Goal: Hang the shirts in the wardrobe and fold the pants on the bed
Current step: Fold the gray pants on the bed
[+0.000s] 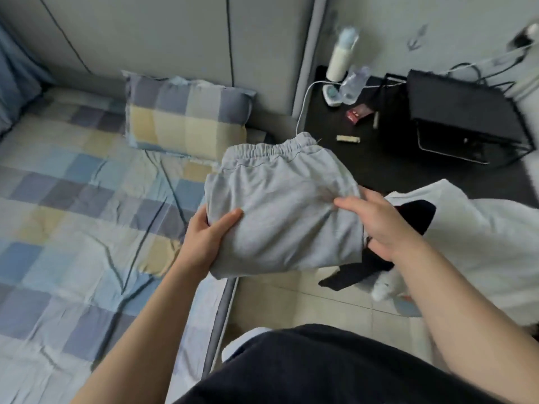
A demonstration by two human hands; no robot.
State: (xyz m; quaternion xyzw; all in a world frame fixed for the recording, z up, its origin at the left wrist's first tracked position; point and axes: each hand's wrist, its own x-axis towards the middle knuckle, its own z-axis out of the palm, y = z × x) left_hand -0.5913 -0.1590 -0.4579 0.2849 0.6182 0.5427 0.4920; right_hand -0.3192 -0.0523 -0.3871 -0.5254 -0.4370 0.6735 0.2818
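Observation:
A folded pair of light grey pants [280, 205] with an elastic waistband hangs in the air over the right edge of the bed [73, 214]. My left hand [208, 237] grips its lower left corner, thumb on top. My right hand [379, 225] holds the right edge, thumb lying on the fabric and fingers tucked under. Right of the pants, a white garment [481, 243] and a black garment [364, 266] lie in a heap.
A checked pillow [186, 115] leans at the head of the bed against pale wardrobe doors [145, 33]. A dark bedside table [379, 147] carries bottles, a cable, small items and a black bag [458, 112]. Tiled floor [306, 304] lies beside the bed.

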